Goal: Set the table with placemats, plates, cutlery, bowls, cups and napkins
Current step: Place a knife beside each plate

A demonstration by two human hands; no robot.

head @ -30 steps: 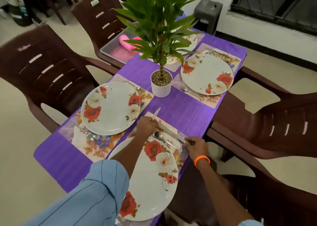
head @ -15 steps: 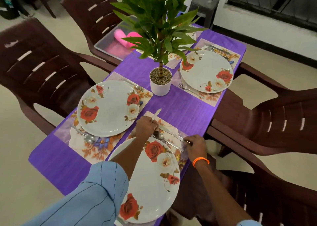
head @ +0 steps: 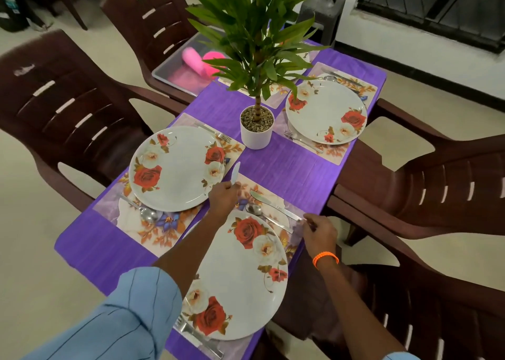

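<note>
left hand (head: 222, 201) with knife (head: 235, 172), right hand (head: 319, 230) beside plate (head: 240, 275)

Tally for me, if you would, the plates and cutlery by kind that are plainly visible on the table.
Plates: 3
Knives: 3, one held in the left hand
Spoons: 3
Forks: 3
Total: 12
The setting behind the plant is too hidden to count.
</note>
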